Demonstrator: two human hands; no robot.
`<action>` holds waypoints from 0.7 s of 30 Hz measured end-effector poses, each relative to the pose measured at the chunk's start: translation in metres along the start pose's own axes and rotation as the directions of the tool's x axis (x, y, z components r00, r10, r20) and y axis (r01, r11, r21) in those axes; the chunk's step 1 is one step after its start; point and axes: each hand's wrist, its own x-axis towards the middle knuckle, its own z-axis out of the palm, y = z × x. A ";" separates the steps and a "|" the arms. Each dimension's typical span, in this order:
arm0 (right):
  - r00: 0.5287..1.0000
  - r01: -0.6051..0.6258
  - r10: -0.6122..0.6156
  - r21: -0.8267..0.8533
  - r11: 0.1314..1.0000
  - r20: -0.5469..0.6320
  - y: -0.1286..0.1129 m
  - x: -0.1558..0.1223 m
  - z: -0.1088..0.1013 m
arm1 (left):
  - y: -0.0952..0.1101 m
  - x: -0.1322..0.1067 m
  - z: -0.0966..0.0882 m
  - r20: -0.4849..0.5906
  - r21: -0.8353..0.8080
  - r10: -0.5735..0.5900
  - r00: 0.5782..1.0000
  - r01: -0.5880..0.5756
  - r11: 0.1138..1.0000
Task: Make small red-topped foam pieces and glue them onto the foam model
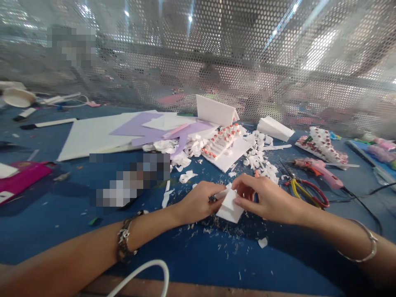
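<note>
Both hands are on a small folded piece of white paper or foam sheet (231,209), just above the blue table. My left hand (200,201), wearing a dark ring, pinches its left side. The fingers of my right hand (258,196) are curled, with the thumb and fingertips against its right upper edge. Part of the piece is hidden behind the fingers. Beyond the hands, rows of small white pieces with red tips (223,141) lie on a white sheet (238,153). White scraps (266,169) are scattered around them.
Pliers with red and yellow handles (309,193) and a pink glue gun (326,172) with a cord lie at right. Purple sheets (133,127) and white boards (89,138) are stacked at back left. A perforated metal panel (198,62) stands behind; a white cable (154,264) loops in front.
</note>
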 end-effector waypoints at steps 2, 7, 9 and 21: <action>1.000 -0.010 0.010 -0.003 1.000 0.007 -0.001 -0.001 -0.002 | 0.000 0.000 0.000 -0.009 0.028 0.031 0.999 -0.030 0.999; 0.999 0.022 -0.019 -0.062 0.998 0.040 -0.007 -0.004 -0.003 | 0.001 0.000 0.001 -0.038 0.078 0.051 0.998 -0.048 0.996; 0.999 0.039 -0.035 -0.109 0.993 0.041 -0.008 -0.005 -0.002 | 0.001 0.000 0.000 -0.036 0.066 0.042 0.998 -0.040 0.997; 0.995 0.082 -0.095 -0.283 0.956 -0.033 -0.006 -0.004 -0.006 | 0.001 0.001 0.001 0.000 0.051 0.021 1.000 -0.021 0.998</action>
